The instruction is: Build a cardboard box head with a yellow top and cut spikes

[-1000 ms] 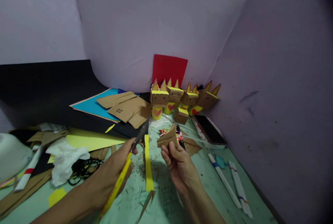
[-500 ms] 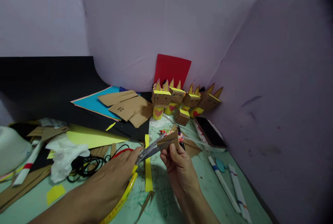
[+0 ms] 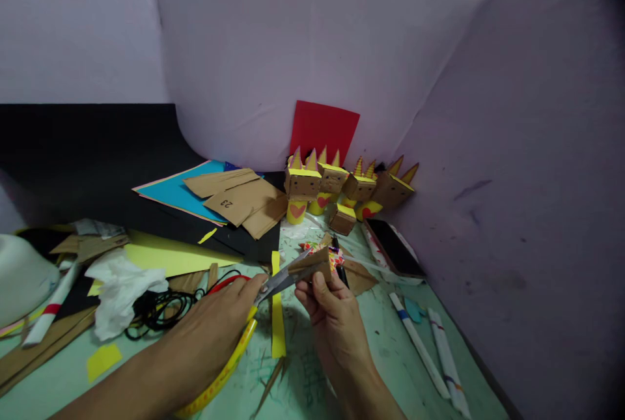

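Note:
My left hand (image 3: pixel 222 312) is closed around a pair of scissors (image 3: pixel 273 283); their grip is mostly hidden by the hand, and a curved yellow band shows below it. The blades are parted around a small piece of brown cardboard (image 3: pixel 319 262). Pinched between thumb and fingers, that cardboard is held by my right hand (image 3: pixel 332 309). Beneath the blades a yellow paper strip (image 3: pixel 278 335) lies on the pale green table. Just behind the cardboard is a colourful patterned item (image 3: pixel 336 255), partly covered.
Several cardboard-headed figures (image 3: pixel 303 184) with pointed horns stand at the back before a red sheet (image 3: pixel 326 124). On the right lie a phone (image 3: pixel 393 247) and white pens (image 3: pixel 420 345). Leftward are cardboard sheets (image 3: pixel 244 202), a black cord (image 3: pixel 161 309) and crumpled tissue (image 3: pixel 120 290).
The cardboard and my right hand have shifted slightly left and toward me. The scissors remain around the cardboard, and my left hand has moved a little left.

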`<state>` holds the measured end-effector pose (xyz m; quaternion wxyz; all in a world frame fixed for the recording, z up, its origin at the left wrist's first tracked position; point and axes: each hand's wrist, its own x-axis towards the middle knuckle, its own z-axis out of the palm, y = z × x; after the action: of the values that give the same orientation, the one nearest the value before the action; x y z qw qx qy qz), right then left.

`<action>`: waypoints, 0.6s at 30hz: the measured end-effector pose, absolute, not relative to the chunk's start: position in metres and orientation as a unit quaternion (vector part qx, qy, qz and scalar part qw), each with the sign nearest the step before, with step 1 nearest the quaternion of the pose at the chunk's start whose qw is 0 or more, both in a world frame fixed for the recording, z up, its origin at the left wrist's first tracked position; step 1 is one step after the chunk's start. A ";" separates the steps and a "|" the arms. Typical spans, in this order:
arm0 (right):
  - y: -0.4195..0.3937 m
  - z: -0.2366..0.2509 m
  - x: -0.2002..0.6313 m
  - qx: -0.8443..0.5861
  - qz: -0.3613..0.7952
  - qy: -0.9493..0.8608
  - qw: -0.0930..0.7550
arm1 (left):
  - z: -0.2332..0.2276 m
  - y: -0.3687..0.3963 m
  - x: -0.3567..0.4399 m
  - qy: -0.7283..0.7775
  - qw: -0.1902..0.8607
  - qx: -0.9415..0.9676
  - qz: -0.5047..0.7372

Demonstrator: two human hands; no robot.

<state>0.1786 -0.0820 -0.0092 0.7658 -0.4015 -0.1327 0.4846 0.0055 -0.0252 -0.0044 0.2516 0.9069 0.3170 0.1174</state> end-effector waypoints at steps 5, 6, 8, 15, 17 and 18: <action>-0.083 -0.007 0.179 -0.406 0.482 -0.137 0.764 | 0.000 -0.022 0.009 0.345 0.234 0.904 0.092; -0.084 -0.007 0.179 -0.407 0.482 -0.137 0.764 | 0.001 -0.021 0.009 0.345 0.231 0.905 0.091; -0.084 -0.006 0.180 -0.409 0.481 -0.136 0.763 | 0.002 -0.020 0.009 0.343 0.227 0.907 0.086; -0.085 -0.003 0.179 -0.408 0.480 -0.133 0.765 | 0.015 -0.025 0.012 0.347 0.241 0.903 0.073; -0.085 -0.003 0.179 -0.409 0.477 -0.134 0.766 | 0.015 -0.024 0.012 0.343 0.236 0.906 0.073; -0.085 -0.002 0.179 -0.410 0.477 -0.136 0.766 | 0.014 -0.024 0.011 0.339 0.231 0.909 0.074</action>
<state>0.1792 -0.0846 -0.0024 0.7656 -0.4102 -0.1356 0.4766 0.0109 -0.0237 0.0138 0.2308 0.9091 0.3389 0.0737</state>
